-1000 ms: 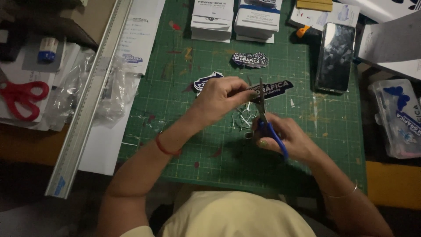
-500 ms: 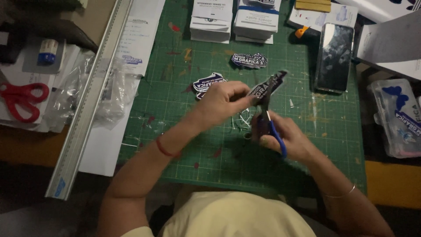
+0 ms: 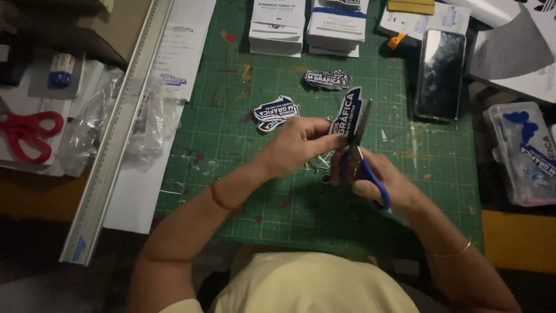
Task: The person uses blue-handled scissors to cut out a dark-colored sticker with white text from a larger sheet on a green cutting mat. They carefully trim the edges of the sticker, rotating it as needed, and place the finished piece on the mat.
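Note:
My left hand (image 3: 298, 144) pinches the lower end of a dark blue sticker with white lettering (image 3: 346, 111), held upright over the green cutting mat (image 3: 266, 191). My right hand (image 3: 376, 179) grips blue-handled scissors (image 3: 360, 152), and their blades run up along the sticker's right edge. Thin white paper trimmings (image 3: 321, 161) lie on the mat under my hands. Two cut stickers rest on the mat: one (image 3: 277, 111) left of my left hand, another (image 3: 328, 79) farther back.
Stacks of white cards (image 3: 277, 26) sit at the mat's far edge. A black phone (image 3: 439, 74) lies right of the stickers. Left of the mat are a long metal ruler (image 3: 119, 130), clear plastic bags (image 3: 147, 119) and red scissors (image 3: 26, 132). A clear plastic box (image 3: 521, 153) stands far right.
My left hand has turned the sticker from nearly flat to upright, and the scissor blades have swung up with it along its edge.

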